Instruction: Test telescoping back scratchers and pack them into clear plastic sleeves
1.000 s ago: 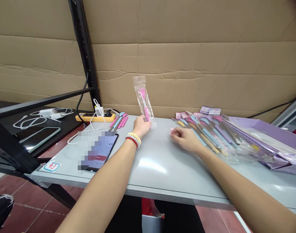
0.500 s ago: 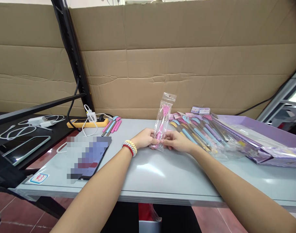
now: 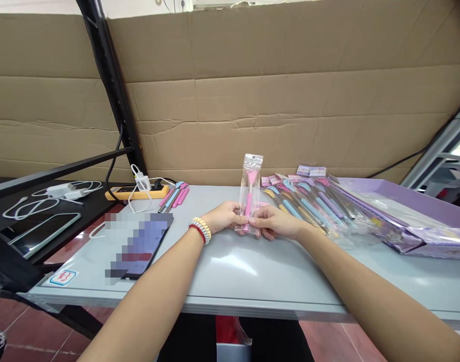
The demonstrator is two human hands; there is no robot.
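A pink back scratcher (image 3: 249, 201) with a hand-shaped head stands nearly upright inside a clear plastic bag (image 3: 253, 162). My left hand (image 3: 225, 217) pinches the bag's lower left side between thumb and fingers. From the right, my right hand (image 3: 275, 221) grips the lower right edge, its thumb close to the left one. Several bagged back scratchers (image 3: 308, 203) in blue, yellow, purple and pink lie in an overlapping row beside my right hand. Farther left, several unbagged back scratchers (image 3: 174, 195) in pink and blue lie side by side.
A purple box (image 3: 441, 198) sits at the right. On the left are a phone (image 3: 149, 246), a yellow power strip (image 3: 160, 192) with a white charger (image 3: 142, 181), and cables. Small printed cards (image 3: 311, 171) lie at the back. Behind the table stands a cardboard wall (image 3: 252, 90).
The bagged back scratcher has turned from leaning right to nearly upright, and its top has shifted left and slightly lower. Both hands keep hold of the bag.
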